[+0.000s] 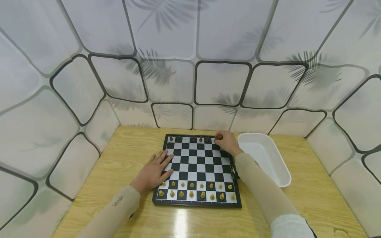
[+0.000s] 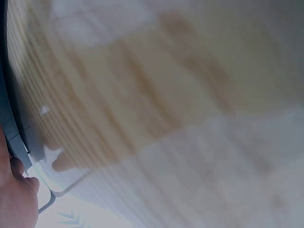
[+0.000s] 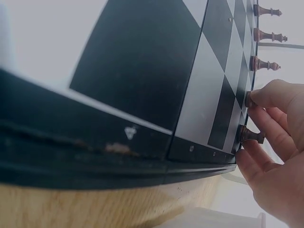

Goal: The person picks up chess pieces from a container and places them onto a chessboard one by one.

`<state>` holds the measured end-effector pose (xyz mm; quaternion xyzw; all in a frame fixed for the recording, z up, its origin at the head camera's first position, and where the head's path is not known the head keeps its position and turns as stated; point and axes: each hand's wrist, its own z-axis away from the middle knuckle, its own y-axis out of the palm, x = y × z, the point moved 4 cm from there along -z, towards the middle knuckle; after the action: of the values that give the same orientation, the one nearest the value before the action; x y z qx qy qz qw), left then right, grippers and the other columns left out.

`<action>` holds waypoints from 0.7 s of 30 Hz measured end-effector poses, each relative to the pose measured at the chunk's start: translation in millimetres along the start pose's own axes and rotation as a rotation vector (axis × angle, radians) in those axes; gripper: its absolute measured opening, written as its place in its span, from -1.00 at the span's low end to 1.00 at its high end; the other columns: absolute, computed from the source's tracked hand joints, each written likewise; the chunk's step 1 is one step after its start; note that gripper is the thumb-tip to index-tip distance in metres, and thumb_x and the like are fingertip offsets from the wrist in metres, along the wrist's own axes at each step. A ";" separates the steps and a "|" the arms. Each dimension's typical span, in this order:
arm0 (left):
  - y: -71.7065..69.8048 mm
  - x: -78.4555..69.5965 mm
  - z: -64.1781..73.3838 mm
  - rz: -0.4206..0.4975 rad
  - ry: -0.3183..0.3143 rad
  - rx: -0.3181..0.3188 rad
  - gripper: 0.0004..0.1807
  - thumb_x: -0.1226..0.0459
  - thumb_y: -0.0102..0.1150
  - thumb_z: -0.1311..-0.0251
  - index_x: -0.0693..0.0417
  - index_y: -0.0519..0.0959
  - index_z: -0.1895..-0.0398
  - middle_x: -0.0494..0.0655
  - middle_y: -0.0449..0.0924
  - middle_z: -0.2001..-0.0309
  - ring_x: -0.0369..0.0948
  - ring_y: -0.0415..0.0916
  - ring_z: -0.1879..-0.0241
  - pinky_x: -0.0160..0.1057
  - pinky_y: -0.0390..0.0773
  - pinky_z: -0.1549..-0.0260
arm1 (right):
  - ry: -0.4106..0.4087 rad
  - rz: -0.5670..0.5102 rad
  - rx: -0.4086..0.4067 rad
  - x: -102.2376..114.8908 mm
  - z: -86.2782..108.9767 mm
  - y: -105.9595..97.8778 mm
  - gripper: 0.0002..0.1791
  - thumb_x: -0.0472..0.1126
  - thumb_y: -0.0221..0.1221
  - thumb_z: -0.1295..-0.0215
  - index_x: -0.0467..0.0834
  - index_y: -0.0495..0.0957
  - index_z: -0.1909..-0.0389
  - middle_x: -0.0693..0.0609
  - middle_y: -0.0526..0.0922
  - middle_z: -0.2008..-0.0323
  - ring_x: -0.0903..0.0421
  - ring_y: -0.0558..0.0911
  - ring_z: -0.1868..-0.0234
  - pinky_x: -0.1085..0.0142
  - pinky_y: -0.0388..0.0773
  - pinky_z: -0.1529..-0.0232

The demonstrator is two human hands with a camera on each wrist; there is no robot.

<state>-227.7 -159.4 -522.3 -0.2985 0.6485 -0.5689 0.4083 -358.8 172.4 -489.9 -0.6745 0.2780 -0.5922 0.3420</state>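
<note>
A black-and-white chessboard (image 1: 191,158) lies on the wooden table. Along its far row stand several dark brown chess pieces, among them one chess piece (image 1: 200,138) near the middle. My right hand (image 1: 227,142) is at the far right corner, pinching a brown chess piece (image 3: 249,99) between thumb and finger; the hand hides its upper part, so its kind is unclear. Beside it, a brown rook (image 3: 251,135) stands on the corner square close to my other fingers. My left hand (image 1: 153,172) rests on the board's left edge, fingers straight and spread.
Two rows of yellow chess pieces (image 1: 191,194) fill the board's near side. A white plastic tray (image 1: 281,160) is right of the board, partly behind my right forearm. A patterned wall covering (image 1: 220,82) rises behind the table (image 1: 125,142).
</note>
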 end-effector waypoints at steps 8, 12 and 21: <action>1.7 1.4 0.0 0.008 -0.001 -0.008 -0.19 -0.24 -0.21 -0.59 -0.02 0.11 -0.71 0.17 -0.06 -0.71 0.15 -0.08 -0.70 0.29 0.04 -0.62 | -0.006 0.004 -0.002 0.1 0.7 0.0 -0.72 -0.26 0.30 -0.34 -0.30 0.70 0.00 -0.22 0.81 0.05 -0.14 0.74 -0.02 -0.02 0.65 -0.14; 2.1 1.9 -0.3 0.005 -0.001 -0.006 -0.19 -0.24 -0.22 -0.60 -0.03 0.11 -0.71 0.16 -0.07 -0.72 0.14 -0.08 -0.70 0.29 0.04 -0.62 | -0.006 0.005 0.002 -0.2 0.4 0.2 -0.71 -0.26 0.30 -0.33 -0.30 0.70 -0.01 -0.22 0.81 0.05 -0.15 0.74 -0.03 -0.03 0.65 -0.15; 2.6 1.8 -0.6 0.002 -0.002 -0.005 -0.20 -0.24 -0.22 -0.60 -0.02 0.11 -0.71 0.17 -0.06 -0.71 0.15 -0.08 -0.70 0.29 0.05 -0.62 | -0.015 -0.008 0.023 1.8 1.0 -3.0 -0.68 -0.25 0.30 -0.32 -0.30 0.70 -0.04 -0.22 0.81 0.02 -0.16 0.75 -0.07 -0.04 0.63 -0.20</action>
<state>-229.0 -160.2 -525.2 -0.2993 0.6500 -0.5665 0.4087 -357.7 173.0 -486.5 -0.6763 0.2659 -0.5916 0.3493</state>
